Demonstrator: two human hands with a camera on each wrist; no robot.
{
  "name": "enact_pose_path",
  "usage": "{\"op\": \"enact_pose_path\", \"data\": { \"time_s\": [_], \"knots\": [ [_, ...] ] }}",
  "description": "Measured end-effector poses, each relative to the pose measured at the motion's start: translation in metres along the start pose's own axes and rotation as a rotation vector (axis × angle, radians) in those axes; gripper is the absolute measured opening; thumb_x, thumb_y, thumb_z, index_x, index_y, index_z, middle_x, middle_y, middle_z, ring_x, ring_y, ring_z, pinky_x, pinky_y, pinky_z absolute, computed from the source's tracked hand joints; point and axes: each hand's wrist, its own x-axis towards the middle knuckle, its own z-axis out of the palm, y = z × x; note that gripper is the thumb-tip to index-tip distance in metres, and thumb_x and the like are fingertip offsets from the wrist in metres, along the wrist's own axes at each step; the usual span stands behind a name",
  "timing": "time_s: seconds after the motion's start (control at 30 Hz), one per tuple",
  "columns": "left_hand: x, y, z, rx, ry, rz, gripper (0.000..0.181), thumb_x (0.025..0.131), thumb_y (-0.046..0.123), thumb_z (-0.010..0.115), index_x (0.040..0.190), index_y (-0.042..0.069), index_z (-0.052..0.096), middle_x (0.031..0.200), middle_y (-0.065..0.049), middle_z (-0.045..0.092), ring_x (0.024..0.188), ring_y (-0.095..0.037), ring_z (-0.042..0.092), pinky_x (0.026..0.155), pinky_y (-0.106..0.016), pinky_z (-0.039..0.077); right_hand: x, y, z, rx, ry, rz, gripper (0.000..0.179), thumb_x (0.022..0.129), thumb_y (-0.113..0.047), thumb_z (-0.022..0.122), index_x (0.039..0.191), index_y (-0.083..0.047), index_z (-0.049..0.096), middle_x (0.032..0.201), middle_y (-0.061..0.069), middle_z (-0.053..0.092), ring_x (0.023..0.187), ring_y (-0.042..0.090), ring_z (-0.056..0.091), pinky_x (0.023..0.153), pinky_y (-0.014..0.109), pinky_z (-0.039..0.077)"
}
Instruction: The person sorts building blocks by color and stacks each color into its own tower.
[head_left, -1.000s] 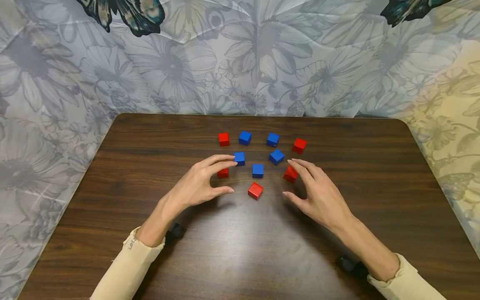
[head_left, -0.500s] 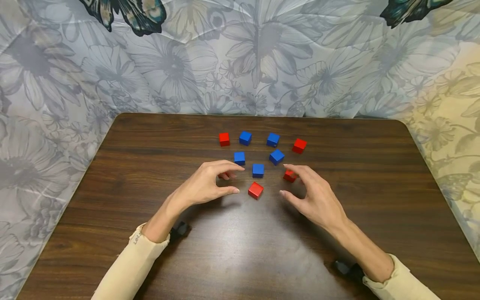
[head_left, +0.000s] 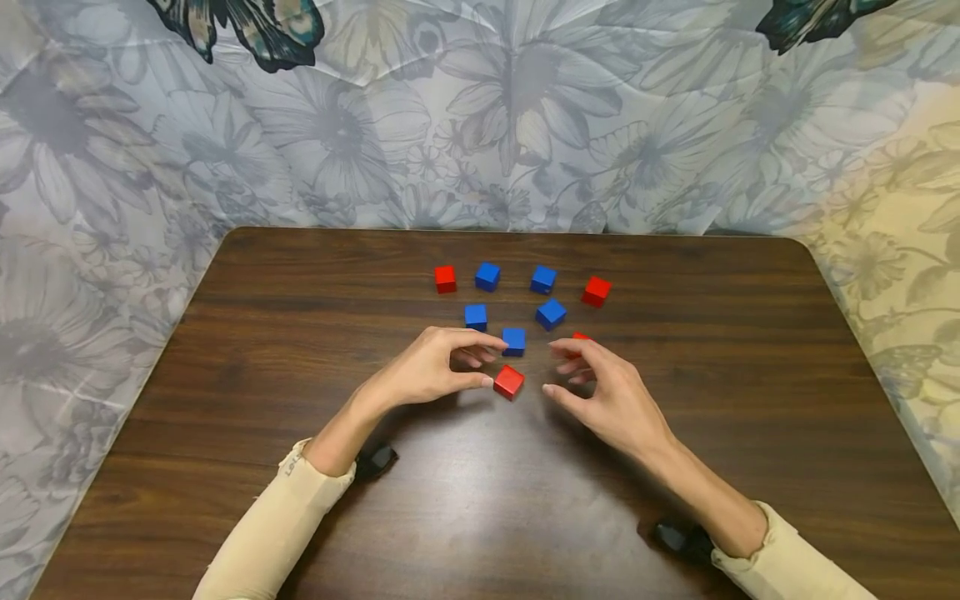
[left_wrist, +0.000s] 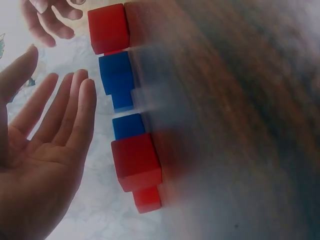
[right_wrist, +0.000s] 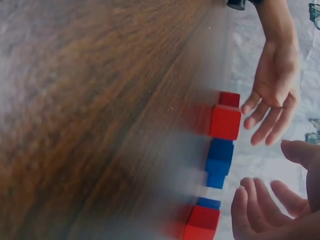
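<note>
My left hand point(head_left: 435, 367) hovers over the dark wooden table with thumb and fingers apart, holding nothing. Its thumb tip lies beside the front red cube point(head_left: 509, 382) in the head view; its index fingertip overlaps the edge of a blue cube point(head_left: 513, 342). Across from it, my right hand point(head_left: 618, 396) is loosely curved and bare of any object, a little right of that red cube. Behind its fingers shows part of another red cube point(head_left: 581, 337). In the left wrist view, my left palm point(left_wrist: 45, 155) is above the table, beside red and blue cubes.
Farther back stand a red cube point(head_left: 445, 279), blue cubes point(head_left: 487, 277) and another red cube point(head_left: 596, 292). Two more blue cubes, one left point(head_left: 476, 317) and one right point(head_left: 551, 313), sit mid-group. A flowered cloth point(head_left: 517, 125) hangs behind the table point(head_left: 750, 333).
Both hands have moved inward, closer to the front red cube and to each other. The left hand now covers the red cube seen under it earlier. The visible cubes have stayed in place.
</note>
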Motion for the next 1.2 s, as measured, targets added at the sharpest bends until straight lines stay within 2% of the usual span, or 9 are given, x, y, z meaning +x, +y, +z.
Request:
{"op": "enact_pose_path", "data": {
  "time_s": [0.33,0.6,0.73,0.87,1.2],
  "knots": [
    [0.003,0.000,0.005,-0.042,-0.035,-0.037,0.044,0.087,0.005,0.077,0.129,0.005,0.064,0.125,-0.012,0.066,0.108,-0.022,0.066,0.091,-0.031,0.054,0.003,0.001,0.007,0.029,-0.021,0.025,0.045,0.082,-0.010,0.082,0.123,-0.007,0.063,0.113,0.006,0.069,0.087,0.015,0.068,0.077,0.034,0.057],
    [0.005,-0.002,0.010,-0.069,-0.087,-0.169,0.043,0.089,0.003,0.073,0.131,0.006,0.062,0.126,-0.007,0.066,0.111,-0.017,0.065,0.088,-0.026,0.054,0.004,0.000,0.014,0.017,-0.063,0.032,0.042,0.081,-0.009,0.082,0.118,-0.006,0.064,0.105,0.006,0.071,0.085,0.015,0.068,0.076,0.033,0.058],
    [0.006,-0.003,0.012,-0.091,-0.101,-0.203,0.042,0.090,0.003,0.072,0.131,0.002,0.062,0.124,-0.009,0.066,0.110,-0.019,0.066,0.089,-0.025,0.054,0.006,0.000,0.019,0.047,-0.088,0.071,0.039,0.081,-0.009,0.082,0.116,-0.006,0.065,0.100,0.005,0.071,0.084,0.015,0.069,0.076,0.032,0.058],
    [0.005,-0.003,0.013,-0.075,-0.107,-0.238,0.040,0.092,0.006,0.071,0.131,0.004,0.062,0.120,-0.008,0.068,0.107,-0.016,0.067,0.086,-0.023,0.055,0.008,0.001,0.025,0.092,-0.118,0.121,0.035,0.083,-0.009,0.081,0.114,-0.006,0.066,0.099,0.004,0.072,0.083,0.013,0.069,0.075,0.030,0.058],
    [0.008,-0.004,0.016,-0.031,-0.119,-0.251,0.041,0.092,0.010,0.072,0.131,0.007,0.063,0.113,-0.006,0.071,0.097,-0.009,0.069,0.073,-0.023,0.054,0.009,0.000,0.031,0.137,-0.149,0.225,0.030,0.084,-0.012,0.080,0.111,-0.007,0.068,0.100,0.002,0.071,0.082,0.012,0.069,0.073,0.023,0.057]
  ]
}}
